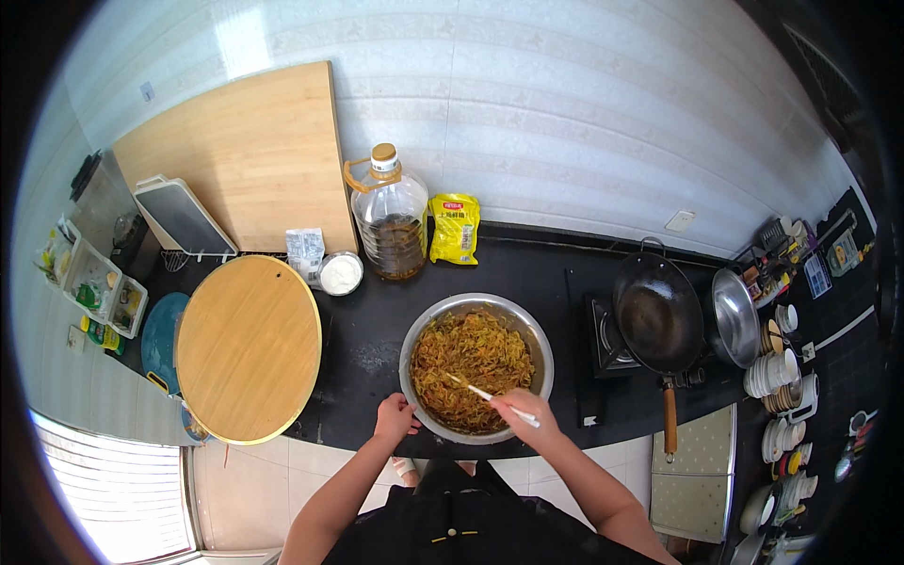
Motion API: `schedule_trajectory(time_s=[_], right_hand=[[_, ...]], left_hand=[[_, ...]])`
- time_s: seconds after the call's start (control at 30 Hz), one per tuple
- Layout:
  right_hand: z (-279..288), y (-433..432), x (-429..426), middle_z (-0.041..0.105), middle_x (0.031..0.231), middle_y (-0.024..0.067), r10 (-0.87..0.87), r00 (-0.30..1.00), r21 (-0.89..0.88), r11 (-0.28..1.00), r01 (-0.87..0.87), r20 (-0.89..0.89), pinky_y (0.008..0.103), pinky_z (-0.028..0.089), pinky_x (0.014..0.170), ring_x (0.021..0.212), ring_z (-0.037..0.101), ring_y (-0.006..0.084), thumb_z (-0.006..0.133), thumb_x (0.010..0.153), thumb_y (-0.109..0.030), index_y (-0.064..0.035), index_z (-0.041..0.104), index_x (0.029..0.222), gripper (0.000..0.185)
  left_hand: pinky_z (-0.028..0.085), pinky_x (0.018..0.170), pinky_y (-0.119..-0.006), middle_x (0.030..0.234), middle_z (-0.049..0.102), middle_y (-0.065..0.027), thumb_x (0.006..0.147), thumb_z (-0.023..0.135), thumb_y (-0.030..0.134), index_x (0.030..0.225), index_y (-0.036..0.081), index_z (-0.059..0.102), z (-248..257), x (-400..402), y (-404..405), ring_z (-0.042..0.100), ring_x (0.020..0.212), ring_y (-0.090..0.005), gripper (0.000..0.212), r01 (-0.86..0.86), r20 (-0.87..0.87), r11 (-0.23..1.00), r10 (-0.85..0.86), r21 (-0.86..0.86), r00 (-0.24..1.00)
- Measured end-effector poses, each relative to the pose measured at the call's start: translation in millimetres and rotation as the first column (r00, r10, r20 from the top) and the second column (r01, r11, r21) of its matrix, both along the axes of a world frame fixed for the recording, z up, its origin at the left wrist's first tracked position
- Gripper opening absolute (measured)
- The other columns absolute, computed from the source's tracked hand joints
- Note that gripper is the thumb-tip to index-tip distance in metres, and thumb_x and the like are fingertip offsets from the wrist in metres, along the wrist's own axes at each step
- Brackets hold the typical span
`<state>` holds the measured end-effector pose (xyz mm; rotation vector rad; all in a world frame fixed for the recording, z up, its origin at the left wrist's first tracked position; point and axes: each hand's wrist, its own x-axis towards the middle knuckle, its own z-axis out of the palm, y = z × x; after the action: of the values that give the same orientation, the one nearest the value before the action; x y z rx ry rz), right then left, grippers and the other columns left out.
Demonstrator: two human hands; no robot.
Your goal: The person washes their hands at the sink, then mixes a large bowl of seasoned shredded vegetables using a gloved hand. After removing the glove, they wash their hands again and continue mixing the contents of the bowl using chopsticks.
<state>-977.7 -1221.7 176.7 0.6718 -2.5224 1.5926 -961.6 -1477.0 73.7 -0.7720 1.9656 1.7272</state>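
A wide stainless-steel bowl (545, 367) stands on the black counter before me, filled with a shredded, yellow-brown food mixture (473, 360). My right hand (526, 417) is closed around white-handled chopsticks (487, 395), whose tips rest in the mixture left of the bowl's middle. At the bowl's lower left rim is my left hand (397, 417), fingers slightly curled; whether it touches the rim is hard to tell. Behind the bowl are a yellow seasoning bag (454, 229), a large plastic oil jug (390, 226) and a small bowl of white powder (340, 273).
A round wooden board (247, 346) lies to the left, with a large rectangular board (247, 155) leaning on the wall behind. On the right, a wok (658, 311) sits over the gas stove (604, 339), its handle reaching past the counter edge. Stacked white bowls (770, 374) stand farther right.
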Motion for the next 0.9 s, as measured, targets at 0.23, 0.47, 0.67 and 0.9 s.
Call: schedule_trajectory(time_s=[0.23,0.47,0.67,0.9], right_hand=[[-8,68,-26,0.062,0.066,0.0067,-0.452,0.843,-0.08,0.866,0.493,0.293,0.0246,0.045,0.052,0.059,0.058,0.0102,0.062,0.087,-0.01,0.0037,0.063,0.073,0.02],[-34,74,-20,0.058,0.058,0.0087,-0.512,0.643,-0.079,0.744,0.663,0.57,0.0256,0.047,0.043,0.05,0.058,0.0135,0.06,0.087,-0.011,0.0033,0.054,0.066,0.026],[-99,66,-30,0.058,0.075,0.0192,-0.41,0.361,-0.258,0.287,0.923,0.837,0.038,0.059,0.047,0.057,0.063,0.0294,0.053,0.088,-0.005,0.0087,0.049,0.086,0.014],[-86,-2,-55,0.058,0.074,0.0158,-0.376,0.492,-0.388,0.321,0.864,0.785,0.0356,0.06,0.053,0.063,0.064,0.026,0.058,0.088,-0.01,0.0045,0.051,0.08,0.018]], left_hand=[[0.055,0.046,-0.03,0.084,0.062,-0.0128,0.088,0.055,0.005,0.097,-0.006,0.053,0,0,0,0.066,0.06,-0.0197,0.014,0.003,0.003,1.0,-0.003,0.019,1.0],[0.055,0.046,-0.029,0.084,0.062,-0.0124,0.088,0.054,0.004,0.097,-0.006,0.053,2,-2,1,0.066,0.06,-0.0196,0.014,0.009,0.008,1.0,-0.01,0.024,1.0],[0.055,0.045,-0.03,0.083,0.061,-0.0124,0.088,0.054,0.003,0.097,-0.005,0.053,0,-3,0,0.065,0.059,-0.0194,0.012,0.024,0.009,0.999,-0.024,0.025,1.0],[0.055,0.045,-0.03,0.082,0.061,-0.0126,0.089,0.053,0.003,0.098,-0.006,0.052,-2,-1,-2,0.065,0.058,-0.0196,0.013,0.01,0.008,0.999,-0.011,0.041,1.0]])
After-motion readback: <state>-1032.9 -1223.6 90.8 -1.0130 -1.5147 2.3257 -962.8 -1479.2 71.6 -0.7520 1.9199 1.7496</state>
